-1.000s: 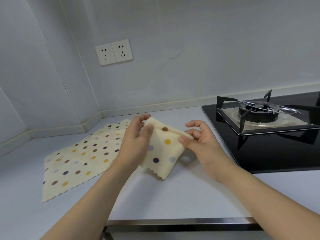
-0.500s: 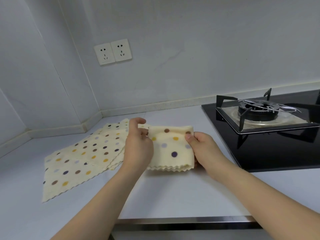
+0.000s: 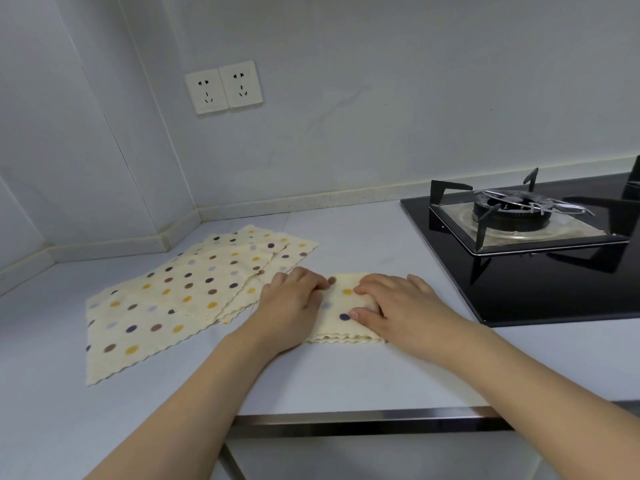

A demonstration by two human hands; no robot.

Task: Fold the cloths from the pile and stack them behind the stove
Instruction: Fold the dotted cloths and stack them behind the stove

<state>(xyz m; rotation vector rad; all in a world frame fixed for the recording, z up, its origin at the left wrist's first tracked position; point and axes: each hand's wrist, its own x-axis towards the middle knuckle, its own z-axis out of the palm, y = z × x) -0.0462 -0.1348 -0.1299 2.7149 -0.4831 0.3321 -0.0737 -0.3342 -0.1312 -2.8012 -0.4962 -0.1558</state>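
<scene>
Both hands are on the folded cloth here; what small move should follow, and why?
Probably lift the folded cloth and carry it behind the stove. It lies flat with edges lined up, left hand and right hand pressing it, so folding looks finished. The pile waits.

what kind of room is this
Most likely a home kitchen: a gas stove is set into a pale countertop, with wall sockets above, and polka-dot cloths lie on the counter.

We see cream scallop-edged cloths [image 3: 180, 299] dotted yellow, brown and purple, on a pale grey tabletop [image 3: 346, 372]; a glossy black stove [image 3: 554, 285] at three o'clock.
</scene>
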